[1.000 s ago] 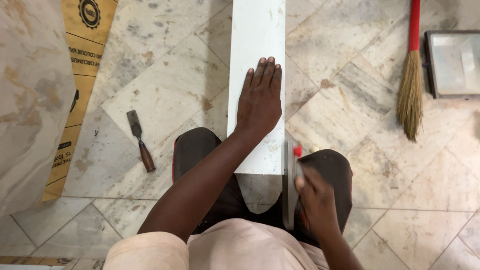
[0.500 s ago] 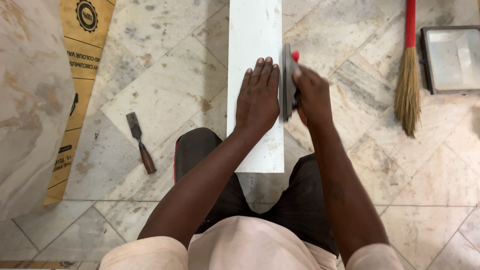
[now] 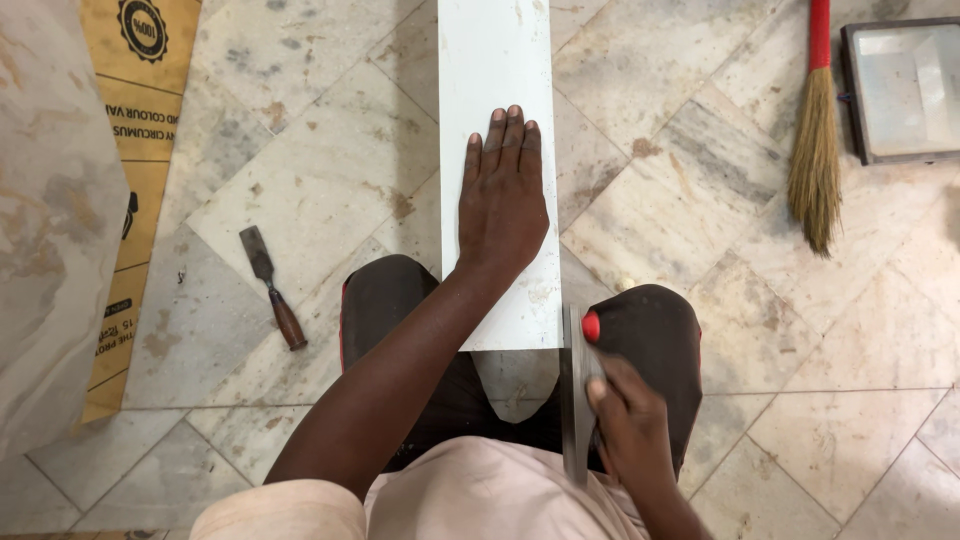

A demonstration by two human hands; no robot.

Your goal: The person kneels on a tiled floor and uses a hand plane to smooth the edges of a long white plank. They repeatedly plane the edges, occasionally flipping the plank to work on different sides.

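Pressure from your left hand (image 3: 503,200) keeps the white board (image 3: 497,110) flat, palm down with the fingers (image 3: 513,135) stretched straight and close together along its length; nothing is gripped there, the hand simply lies on the surface. Take that board as the landmark: it runs away from you across the marble floor (image 3: 300,170), its near end resting over your knees. Your right hand (image 3: 625,425) is curled tight around a flat sanding block with a red knob (image 3: 578,385), and this is what has changed: half a second ago the block sat up along the board's right edge, level with your left hand, and now it has come back past the board's near right corner, close to your body. Judging by that, you are at the bottom of a stroke along the edge, with the block barely, if at all, touching the board. Left of the board a chisel with a wooden handle (image 3: 271,285) lies on the floor, well apart, and beyond it a brown printed sack (image 3: 140,120). Right of the board, well clear, lie a broom with a red handle (image 3: 815,150) and a grey tray (image 3: 905,90).
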